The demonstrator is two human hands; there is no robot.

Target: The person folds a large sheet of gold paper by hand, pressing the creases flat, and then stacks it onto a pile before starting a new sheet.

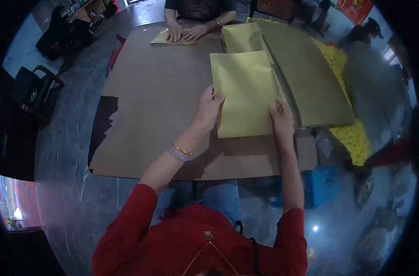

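Note:
A rectangular piece of yellow paper (pixel 244 94) is held up over the near part of the cardboard-covered table (pixel 163 101). The fingers of my left hand (pixel 210 108) are closed on its left edge, thumb on the front face. At the lower right edge, my right hand (pixel 282 120) pinches the paper between thumb and fingers. Behind its top lies a pile of similar yellow paper (pixel 241 37), partly hidden by the piece I hold.
To the right lies a long brown stack of sheets (pixel 306 73), with yellow patterned cloth (pixel 352 140) beneath. Across the table, a person's hands (pixel 185 33) press on other yellow paper (pixel 163 40). A blue container (pixel 322 186) stands below the table's right edge; a dark chair (pixel 32 89) is left.

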